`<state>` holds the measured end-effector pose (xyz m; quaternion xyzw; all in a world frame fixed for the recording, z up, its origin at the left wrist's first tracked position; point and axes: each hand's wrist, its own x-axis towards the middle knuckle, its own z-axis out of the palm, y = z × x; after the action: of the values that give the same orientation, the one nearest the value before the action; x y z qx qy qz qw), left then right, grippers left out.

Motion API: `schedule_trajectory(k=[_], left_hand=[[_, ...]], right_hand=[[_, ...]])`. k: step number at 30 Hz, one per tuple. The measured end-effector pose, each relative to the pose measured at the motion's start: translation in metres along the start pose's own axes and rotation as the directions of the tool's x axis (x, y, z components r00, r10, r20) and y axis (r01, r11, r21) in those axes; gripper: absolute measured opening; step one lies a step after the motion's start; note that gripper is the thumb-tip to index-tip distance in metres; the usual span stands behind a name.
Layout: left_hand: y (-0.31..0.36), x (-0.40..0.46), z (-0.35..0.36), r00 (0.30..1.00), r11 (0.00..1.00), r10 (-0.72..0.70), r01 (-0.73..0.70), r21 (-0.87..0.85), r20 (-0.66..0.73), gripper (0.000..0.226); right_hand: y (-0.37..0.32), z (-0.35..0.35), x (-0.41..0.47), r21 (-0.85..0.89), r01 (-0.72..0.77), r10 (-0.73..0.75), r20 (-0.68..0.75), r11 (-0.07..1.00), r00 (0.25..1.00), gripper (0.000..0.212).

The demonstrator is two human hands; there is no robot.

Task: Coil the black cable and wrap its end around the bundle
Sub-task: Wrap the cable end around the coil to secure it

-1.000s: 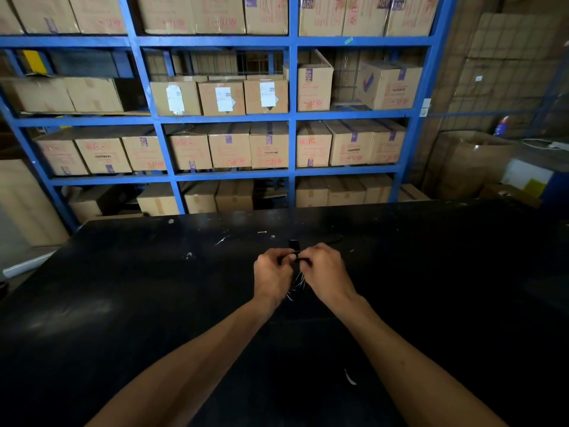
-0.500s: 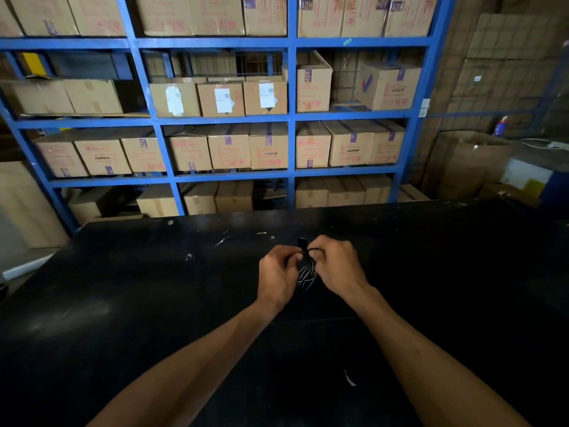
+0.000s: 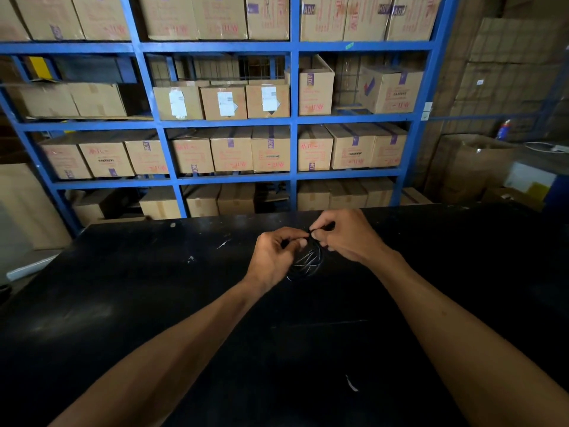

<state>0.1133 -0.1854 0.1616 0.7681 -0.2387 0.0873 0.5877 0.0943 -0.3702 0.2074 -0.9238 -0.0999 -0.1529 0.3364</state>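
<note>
Left hand (image 3: 274, 257) and right hand (image 3: 348, 238) both pinch coiled black cable (image 3: 308, 261); cardboard boxes (image 3: 314, 87) read "ADH".

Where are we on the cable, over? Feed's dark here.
Left hand and right hand both pinching the black cable at its top. Coil hangs between them over the black table. Nothing in the way.

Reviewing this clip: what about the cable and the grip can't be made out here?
- Black cable end, head view: hidden between the fingertips of the left hand and right hand.
- Loop count: black strands blend into the black table.
- Any wraps around the bundle: too small, covered by fingers.
</note>
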Motion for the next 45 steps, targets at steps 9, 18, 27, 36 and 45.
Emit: schedule_trajectory(k=[9,18,27,36,45], left_hand=[[0.001,0.010,0.003,0.969,0.962,-0.231,0.240,-0.131,0.084,0.027],[0.002,0.024,0.000,0.874,0.731,-0.484,0.379,-0.567,-0.039,0.021],[0.015,0.028,0.002,0.815,0.576,-0.575,0.333,-0.746,-0.080,0.016],[0.014,0.024,0.004,0.815,0.665,-0.565,0.358,-0.656,-0.127,0.019],[0.018,0.023,0.016,0.789,0.411,-0.610,0.233,-0.881,-0.076,0.021]], right_hand=[[0.004,0.023,0.000,-0.112,0.004,-0.009,-0.047,0.994,0.999,0.032],[0.013,0.034,-0.020,-0.074,-0.033,0.014,-0.235,0.997,0.972,0.032],[0.021,0.038,-0.025,-0.027,-0.027,0.018,-0.307,0.999,0.952,0.030],[0.034,0.044,-0.016,0.076,-0.288,0.296,-0.320,0.955,0.900,0.020],[0.020,0.054,-0.024,0.230,-0.268,0.330,-0.298,0.936,0.896,0.025]])
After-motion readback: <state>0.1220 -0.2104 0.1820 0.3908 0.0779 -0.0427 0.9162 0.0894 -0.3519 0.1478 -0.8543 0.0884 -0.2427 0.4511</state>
